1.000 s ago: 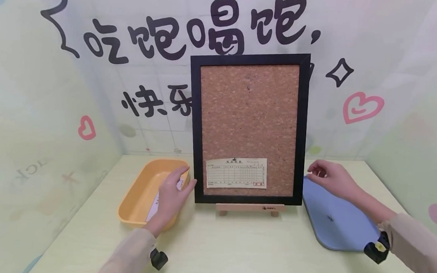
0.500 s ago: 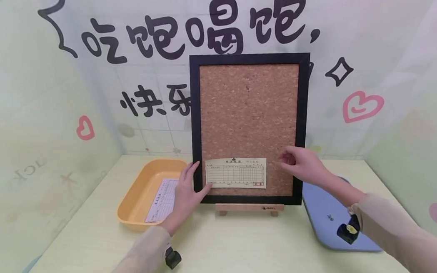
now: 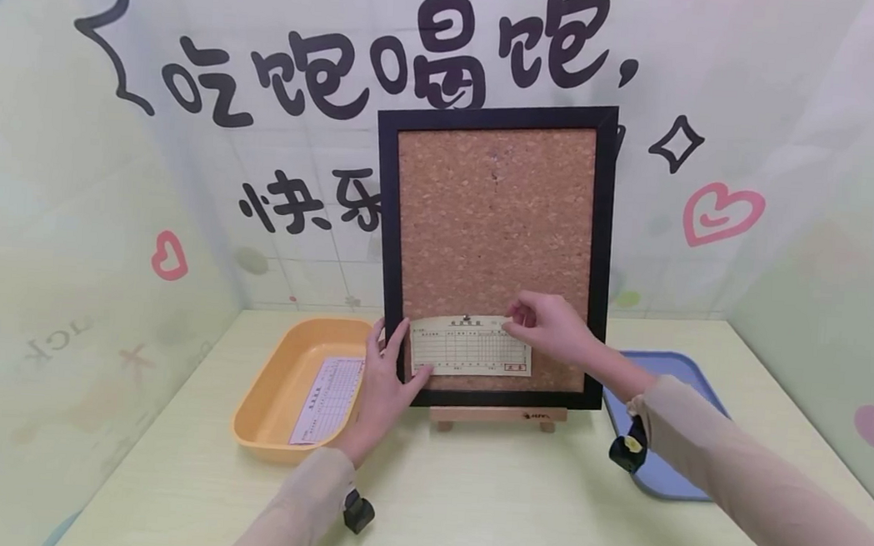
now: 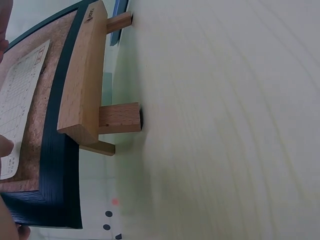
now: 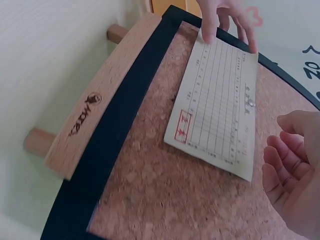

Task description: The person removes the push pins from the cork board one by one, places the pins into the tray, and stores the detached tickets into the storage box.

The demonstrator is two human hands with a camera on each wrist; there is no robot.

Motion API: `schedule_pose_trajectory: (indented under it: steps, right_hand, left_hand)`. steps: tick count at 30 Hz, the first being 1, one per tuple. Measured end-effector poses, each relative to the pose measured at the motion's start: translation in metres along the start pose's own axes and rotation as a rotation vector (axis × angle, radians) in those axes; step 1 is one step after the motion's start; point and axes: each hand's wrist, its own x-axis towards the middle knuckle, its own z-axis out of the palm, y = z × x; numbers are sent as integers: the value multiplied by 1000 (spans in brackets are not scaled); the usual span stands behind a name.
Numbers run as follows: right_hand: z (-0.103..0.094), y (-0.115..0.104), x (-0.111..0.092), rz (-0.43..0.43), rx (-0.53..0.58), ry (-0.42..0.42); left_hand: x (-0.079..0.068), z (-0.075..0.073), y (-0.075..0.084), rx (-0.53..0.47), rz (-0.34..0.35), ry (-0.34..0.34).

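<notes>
A cream form sheet [image 3: 470, 350] lies against the lower part of a black-framed cork board [image 3: 500, 218]. A small pin [image 5: 251, 104] sits near the sheet's top edge. My left hand [image 3: 387, 387] is at the board's lower left, thumb and a finger touching the sheet's left end, other fingers by the frame edge. My right hand [image 3: 554, 329] is just in front of the sheet's upper right corner, apart from the pin. In the right wrist view its fingers are loosely curled, with nothing visible between them.
The board rests on a wooden easel [image 3: 499, 414]. At left stands a yellow-orange bin [image 3: 263, 413] holding a printed form [image 3: 327, 400]. A blue tray [image 3: 672, 367] lies at right, partly behind my right arm. Printed wall panels close in the back and sides.
My right hand has moved left from the blue tray to the sheet's upper right corner. My left hand has left the bin and come onto the board's lower left and the sheet.
</notes>
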Motion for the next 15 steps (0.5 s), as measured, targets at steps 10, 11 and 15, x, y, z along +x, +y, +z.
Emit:
schedule_pose_trajectory:
  steps: [10, 11, 15]
  right_hand:
    - [22, -4, 10, -16, 78, -2]
    - [24, -5, 11, -14, 84, -2]
    - [33, -6, 14, -16, 96, 7]
  left_hand:
    - [0, 4, -3, 45, 121, 63]
    - [0, 4, -4, 47, 125, 65]
    - [0, 5, -5, 64, 140, 65]
